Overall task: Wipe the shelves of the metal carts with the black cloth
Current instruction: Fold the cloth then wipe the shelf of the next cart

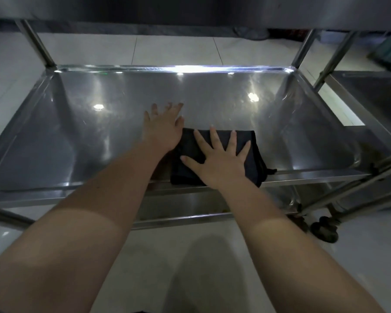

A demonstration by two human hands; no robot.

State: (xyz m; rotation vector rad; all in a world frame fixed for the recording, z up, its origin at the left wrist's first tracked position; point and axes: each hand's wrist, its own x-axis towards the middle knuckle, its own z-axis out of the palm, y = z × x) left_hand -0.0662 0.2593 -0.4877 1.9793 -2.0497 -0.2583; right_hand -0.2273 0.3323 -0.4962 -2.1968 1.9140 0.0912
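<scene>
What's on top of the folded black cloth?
The right hand, fingers spread, presses on the folded black cloth; left hand overlaps its left edge. Cloth beneath the palm is hidden.

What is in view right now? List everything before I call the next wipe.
middle shelf: one, shiny silver, centre of the view, raised rim
upper shelf: one, silver, along the top edge
lower shelf: one, silver, under the middle shelf's near rim
black cloth: one, black, folded, on the middle shelf by its near rim
second cart: one, silver, at the right
caster wheel: one, black, lower right on the floor
floor tiles: several, white, around the carts
left hand: one, fingers spread flat on the shelf at the cloth's left edge
right hand: one, fingers spread flat on the cloth
</scene>
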